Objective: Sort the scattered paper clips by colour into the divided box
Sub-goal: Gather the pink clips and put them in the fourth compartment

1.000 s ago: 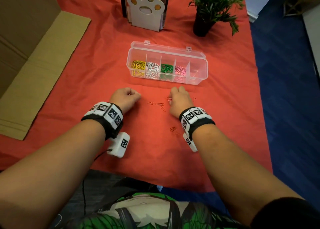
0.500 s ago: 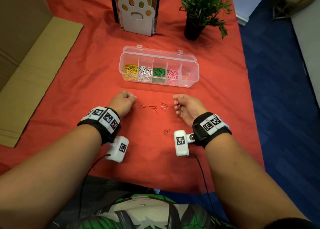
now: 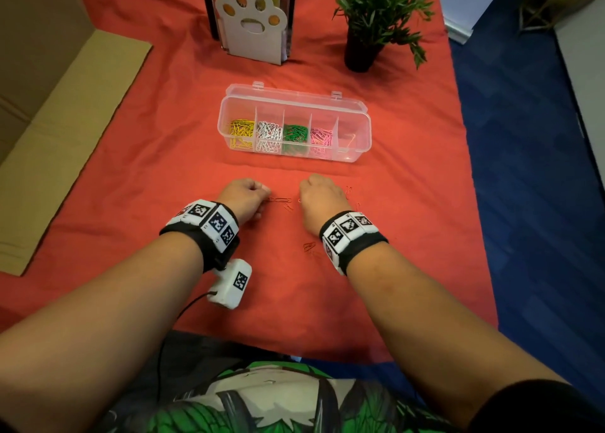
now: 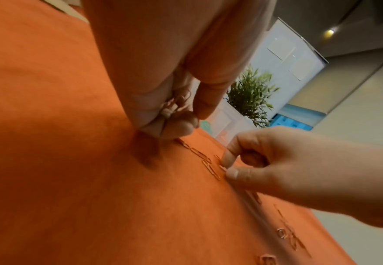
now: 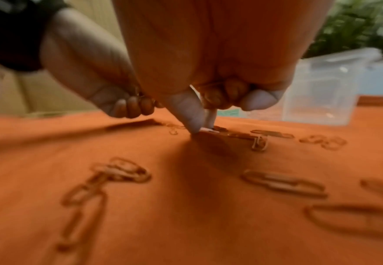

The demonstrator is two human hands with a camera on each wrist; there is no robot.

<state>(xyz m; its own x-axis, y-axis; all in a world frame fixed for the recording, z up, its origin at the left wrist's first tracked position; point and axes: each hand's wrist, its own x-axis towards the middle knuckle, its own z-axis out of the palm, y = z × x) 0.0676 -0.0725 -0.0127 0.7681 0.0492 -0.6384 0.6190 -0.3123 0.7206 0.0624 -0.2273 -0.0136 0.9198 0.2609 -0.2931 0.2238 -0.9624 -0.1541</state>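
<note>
Both hands rest knuckles-up on the red cloth [image 3: 131, 177] of the table, near the person, with the clear divided box [image 3: 358, 138] a little farther away. The left hand [image 3: 244, 197] is curled into a loose fist, and the left wrist view shows several orange paper clips bunched inside its curled fingers [image 4: 174, 125]. Just to its right, touching or nearly touching its knuckles, two or three loose clips [image 3: 281, 201] lie in a short row on the cloth between the two hands.

The right hand [image 3: 319, 200] has thumb and forefinger [image 5: 191, 114] brought down together on a pale clip [image 5: 208, 130] lying flat on the cloth (whether it is already lifted cannot be told), the other fingers tucked in. More orange clips lie to the right of this hand [image 3: 349, 190], and a small cluster [image 3: 309, 247] sits nearer the person, beside the right wristband.

In the box, from left to right, the compartments hold yellow clips [image 3: 241, 133], white clips [image 3: 269, 134], green clips [image 3: 295, 134] and pink clips [image 3: 321, 138]; the rightmost compartment has only a clip or two.

At the far edge stand a paw-shaped book holder [image 3: 253, 23] and a potted plant [image 3: 370, 16].
</note>
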